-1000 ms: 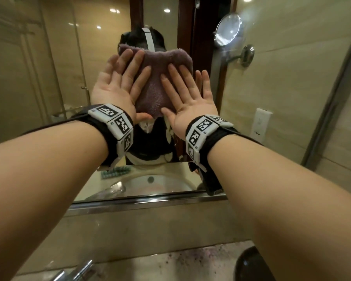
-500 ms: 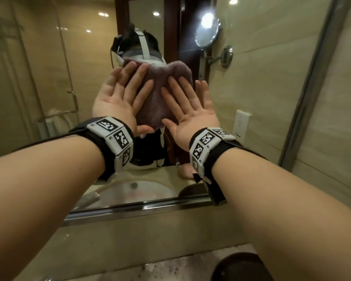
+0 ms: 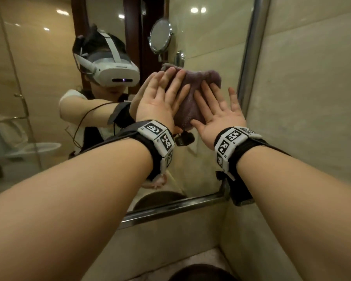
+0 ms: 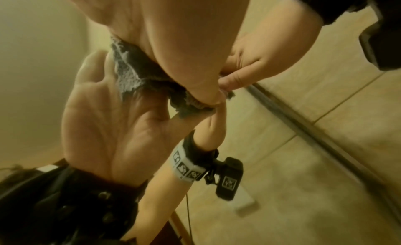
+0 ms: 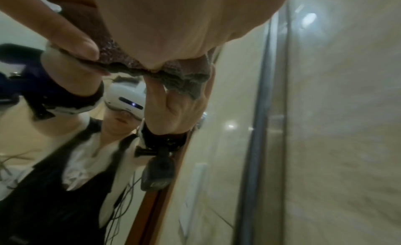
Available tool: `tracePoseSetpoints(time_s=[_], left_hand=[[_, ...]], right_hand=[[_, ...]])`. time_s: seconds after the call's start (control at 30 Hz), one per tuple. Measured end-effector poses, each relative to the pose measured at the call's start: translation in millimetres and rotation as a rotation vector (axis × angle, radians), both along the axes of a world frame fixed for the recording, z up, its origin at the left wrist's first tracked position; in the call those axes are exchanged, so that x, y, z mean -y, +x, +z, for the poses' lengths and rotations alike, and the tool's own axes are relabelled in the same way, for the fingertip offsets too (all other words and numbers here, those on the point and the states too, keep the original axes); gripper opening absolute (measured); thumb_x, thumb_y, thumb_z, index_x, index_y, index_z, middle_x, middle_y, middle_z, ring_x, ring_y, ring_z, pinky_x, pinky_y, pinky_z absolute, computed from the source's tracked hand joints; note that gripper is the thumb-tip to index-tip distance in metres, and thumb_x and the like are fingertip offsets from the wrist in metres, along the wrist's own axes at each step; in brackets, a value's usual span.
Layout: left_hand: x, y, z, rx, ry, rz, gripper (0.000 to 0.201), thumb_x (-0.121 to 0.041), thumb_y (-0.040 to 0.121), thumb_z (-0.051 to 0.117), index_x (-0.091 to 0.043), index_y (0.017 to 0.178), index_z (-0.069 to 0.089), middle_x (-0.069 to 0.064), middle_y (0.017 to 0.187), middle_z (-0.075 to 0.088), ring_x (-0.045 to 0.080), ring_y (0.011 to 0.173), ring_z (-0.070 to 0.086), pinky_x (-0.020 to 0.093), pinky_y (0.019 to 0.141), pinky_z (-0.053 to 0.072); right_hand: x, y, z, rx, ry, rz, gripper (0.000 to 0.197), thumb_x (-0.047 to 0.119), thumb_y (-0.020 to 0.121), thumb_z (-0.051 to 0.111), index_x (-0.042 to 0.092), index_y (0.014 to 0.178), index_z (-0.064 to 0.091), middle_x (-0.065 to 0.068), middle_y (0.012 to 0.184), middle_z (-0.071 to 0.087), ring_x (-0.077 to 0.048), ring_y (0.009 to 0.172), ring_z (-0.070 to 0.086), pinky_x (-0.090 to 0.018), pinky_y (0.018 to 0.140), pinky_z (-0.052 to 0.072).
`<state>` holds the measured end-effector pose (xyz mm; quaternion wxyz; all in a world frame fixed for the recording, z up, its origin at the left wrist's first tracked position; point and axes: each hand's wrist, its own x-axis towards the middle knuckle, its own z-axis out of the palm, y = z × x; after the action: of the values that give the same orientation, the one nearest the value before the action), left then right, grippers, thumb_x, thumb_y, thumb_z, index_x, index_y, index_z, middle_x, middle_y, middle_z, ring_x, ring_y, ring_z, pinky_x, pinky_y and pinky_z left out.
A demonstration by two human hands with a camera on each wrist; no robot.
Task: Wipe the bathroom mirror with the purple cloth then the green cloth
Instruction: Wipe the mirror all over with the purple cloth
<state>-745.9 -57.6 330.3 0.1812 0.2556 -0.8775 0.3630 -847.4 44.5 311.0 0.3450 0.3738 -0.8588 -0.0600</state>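
1. The purple cloth lies bunched flat against the bathroom mirror, close to the mirror's right-hand metal frame and well above its lower frame rail.
2. Left hand: fingers straight and spread, palm laid on the left part of the cloth and pressing it to the glass. The left wrist view shows the cloth edge caught between the hand and its reflection.
3. Right hand: fingers straight and fanned out, index and middle fingers on the right part of the cloth, the outer fingers resting off the cloth on the bare glass. The right wrist view shows the thumb tip on the cloth's lower edge.
4. Neither hand curls round the cloth; both press it with flat fingers.
5. Both wrists carry black straps with marker blocks.
6. A round mirror on a wall arm shows above the cloth.
7. The green cloth does not appear in any view.
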Motion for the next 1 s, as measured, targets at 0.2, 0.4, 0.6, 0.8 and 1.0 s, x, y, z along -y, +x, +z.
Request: tracePoseSetpoints(time_s=[0.2, 0.4, 0.6, 0.8, 1.0], left_hand=[[-30.6, -46.2, 2.5, 0.013, -0.033, -0.093, 0.096, -0.065, 0.087, 0.035, -0.016, 0.145, -0.024, 0.013, 0.148, -0.035, 0.031, 0.139, -0.025, 0.040, 0.101, -0.027], [-40.7, -59.3, 0.1, 0.007, -0.052, -0.088, 0.094, -0.064, 0.089, 0.032, -0.014, 0.144, -0.025, 0.014, 0.148, -0.035, 0.032, 0.139, -0.024, 0.041, 0.099, -0.028], [-32.1, -47.4, -0.6, 0.016, -0.080, -0.080, 0.098, -0.069, 0.087, 0.029, -0.012, 0.144, -0.026, 0.015, 0.148, -0.035, 0.029, 0.139, -0.025, 0.041, 0.101, -0.027], [-20.2, -21.8, 1.4, 0.057, -0.114, -0.023, 0.095, -0.073, 0.085, 0.018, -0.014, 0.142, -0.029, 0.012, 0.149, -0.034, 0.027, 0.140, -0.026, 0.045, 0.104, -0.026], [1.6, 19.4, 1.8, 0.046, -0.110, 0.034, 0.092, -0.075, 0.083, 0.010, -0.015, 0.143, -0.027, 0.011, 0.149, -0.033, 0.027, 0.140, -0.026, 0.047, 0.108, -0.022]], right_hand=[[-25.3, -33.1, -4.0, 0.103, 0.007, -0.146, 0.069, 0.052, 0.097, 0.013, 0.018, 0.144, -0.023, -0.003, 0.151, -0.031, -0.020, 0.140, -0.024, -0.043, 0.108, -0.023], [-32.8, -38.2, -3.8, 0.093, 0.035, -0.183, 0.069, 0.049, 0.097, 0.014, 0.014, 0.143, -0.024, -0.006, 0.151, -0.031, -0.019, 0.140, -0.025, -0.044, 0.109, -0.020], [-30.6, -36.3, -7.5, 0.108, 0.005, -0.162, 0.069, 0.050, 0.097, 0.014, 0.016, 0.142, -0.027, -0.004, 0.150, -0.033, -0.020, 0.140, -0.026, -0.051, 0.107, -0.021], [-17.2, -20.6, -11.9, 0.135, -0.039, -0.091, 0.072, 0.048, 0.098, 0.018, 0.015, 0.143, -0.026, -0.006, 0.150, -0.033, -0.022, 0.140, -0.025, -0.050, 0.108, -0.020], [7.2, 12.3, -15.5, 0.105, -0.066, 0.025, 0.073, 0.047, 0.098, 0.022, 0.014, 0.143, -0.026, -0.007, 0.150, -0.033, -0.023, 0.139, -0.027, -0.046, 0.110, -0.018]])
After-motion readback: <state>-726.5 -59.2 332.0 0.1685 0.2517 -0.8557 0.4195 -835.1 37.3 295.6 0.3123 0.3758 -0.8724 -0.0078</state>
